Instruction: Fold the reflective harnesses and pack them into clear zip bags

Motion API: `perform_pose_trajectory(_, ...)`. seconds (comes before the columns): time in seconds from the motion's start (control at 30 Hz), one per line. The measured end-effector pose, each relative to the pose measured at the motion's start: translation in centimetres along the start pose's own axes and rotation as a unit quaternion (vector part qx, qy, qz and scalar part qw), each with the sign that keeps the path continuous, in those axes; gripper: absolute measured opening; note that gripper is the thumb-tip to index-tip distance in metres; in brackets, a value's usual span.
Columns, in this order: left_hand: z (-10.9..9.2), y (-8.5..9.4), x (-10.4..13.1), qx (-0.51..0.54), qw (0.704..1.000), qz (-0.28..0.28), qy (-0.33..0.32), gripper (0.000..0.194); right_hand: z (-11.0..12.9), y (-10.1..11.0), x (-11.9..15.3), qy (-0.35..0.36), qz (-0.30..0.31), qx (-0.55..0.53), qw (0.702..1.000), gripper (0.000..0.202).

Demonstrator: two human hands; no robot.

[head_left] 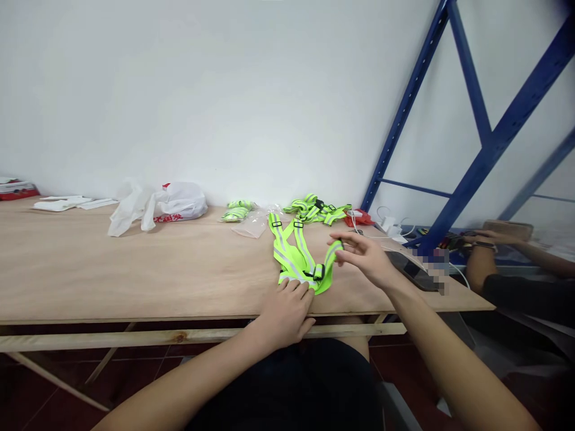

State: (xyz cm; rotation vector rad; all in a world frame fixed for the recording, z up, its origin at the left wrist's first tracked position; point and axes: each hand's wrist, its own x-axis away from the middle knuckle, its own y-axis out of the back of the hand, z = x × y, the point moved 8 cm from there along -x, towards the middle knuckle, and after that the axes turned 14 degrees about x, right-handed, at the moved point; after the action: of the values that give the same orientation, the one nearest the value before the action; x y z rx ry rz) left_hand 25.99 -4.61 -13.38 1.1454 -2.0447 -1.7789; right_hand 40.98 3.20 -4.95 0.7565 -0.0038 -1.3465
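A neon-yellow reflective vest (291, 254) made of straps with silver stripes lies near the table's front edge. Black buckles sit on its shoulder straps, and another black buckle (318, 272) is at its lower right. My left hand (287, 311) rests palm down at the front edge, its fingers laid on the vest's lower band and the thumb apart. Between thumb and fingers, my right hand (359, 254) pinches the loose end of the waist strap (331, 254), raised a little off the wood. A dark piece at that strap's tip is partly covered by my fingers.
Behind the vest lie a second bundle of neon straps (314, 209), clear plastic bags (251, 226) and a packed neon bundle (237, 211). A white plastic bag (184, 200) stands farther left. A phone (411, 270), cables and a blue rack post (471, 161) are right, beside another person's arm (483, 263).
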Motion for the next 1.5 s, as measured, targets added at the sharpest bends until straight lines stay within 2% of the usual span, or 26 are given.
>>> perform_pose_trajectory(0.13, 0.1, 0.6, 0.2, 0.031, 0.999, 0.006, -0.01, 0.046, 2.4, -5.8, -3.5, 0.026, 0.088, -0.005, 0.996, 0.049)
perform_pose_trajectory(0.23, 0.3, 0.8, 0.3, 0.037, 0.999, 0.018, 0.002, 0.048, 2.7, -10.8, -4.9, 0.032, 0.152, 0.013, 0.988, 0.046)
perform_pose_trajectory(0.37, 0.9, 1.1, 0.7, 0.044, 0.999, 0.023, 0.021, 0.057, 1.7, -16.2, -5.0, 0.047, 0.218, 0.065, 0.973, 0.046)
perform_pose_trajectory(0.43, 1.2, 1.3, 1.0, 0.053, 0.998, 0.025, 0.02, 0.055, 1.2, -18.0, -4.4, 0.066, 0.261, 0.108, 0.957, 0.046)
perform_pose_trajectory(0.5, 1.4, 1.6, 1.4, 0.075, 0.997, 0.032, 0.013, 0.046, 0.7, -19.0, -3.8, 0.081, 0.29, 0.144, 0.943, 0.046)
perform_pose_trajectory(0.63, 1.2, 2.9, 2.6, 0.169, 0.984, 0.041, -0.037, 0.018, 0.2, -19.3, -3.2, 0.091, 0.32, 0.167, 0.928, 0.051)
perform_pose_trajectory(0.7, 1.6, 4.4, 3.1, 0.195, 0.979, -0.013, -0.05, 0.023, 0.0, -19.5, -3.3, 0.083, 0.341, 0.136, 0.926, 0.048)
perform_pose_trajectory(0.77, 2.4, 6.0, 3.4, 0.191, 0.976, -0.096, -0.043, 0.024, -0.3, -19.4, -3.7, 0.062, 0.346, 0.078, 0.933, 0.042)
perform_pose_trajectory(0.83, 3.5, 6.3, 3.4, 0.172, 0.975, -0.14, -0.021, 0.019, -0.8, -19.2, -4.3, 0.019, 0.326, -0.003, 0.945, 0.034)
perform_pose_trajectory(0.93, 5.0, 4.9, 2.7, 0.149, 0.98, -0.129, 0.017, 0.013, -2.4, -18.7, -4.9, -0.08, 0.267, -0.158, 0.947, 0.029)
perform_pose_trajectory(1.0, 5.7, 4.0, 2.1, 0.132, 0.984, -0.114, 0.043, 0.014, -3.2, -18.3, -5.0, -0.115, 0.225, -0.227, 0.941, 0.03)
perform_pose_trajectory(1.13, 6.7, 3.1, 1.1, 0.078, 0.988, -0.074, 0.111, 0.026, -3.7, -17.4, -4.9, -0.104, 0.156, -0.245, 0.951, 0.031)
perform_pose_trajectory(1.2, 6.6, 3.1, 0.6, 0.059, 0.99, -0.047, 0.122, 0.032, -3.6, -16.9, -4.7, -0.097, 0.13, -0.244, 0.956, 0.03)
perform_pose_trajectory(1.27, 6.4, 3.2, 0.2, 0.049, 0.991, -0.028, 0.123, 0.033, -3.2, -16.0, -4.1, -0.075, 0.108, -0.213, 0.968, 0.027)
perform_pose_trajectory(1.37, 6.4, 3.4, -0.1, 0.034, 0.992, -0.018, 0.124, 0.029, -1.8, -13.4, -2.6, 0.028, 0.072, -0.044, 0.996, 0.024)
perform_pose_trajectory(1.43, 6.5, 3.5, -0.2, 0.024, 0.992, -0.013, 0.126, 0.026, -0.9, -11.7, -1.0, 0.102, 0.057, 0.09, 0.989, 0.027)
perform_pose_trajectory(1.5, 6.6, 3.5, -0.3, 0.015, 0.991, -0.005, 0.131, 0.022, -1.1, -10.6, 0.5, 0.137, 0.067, 0.172, 0.973, 0.03)
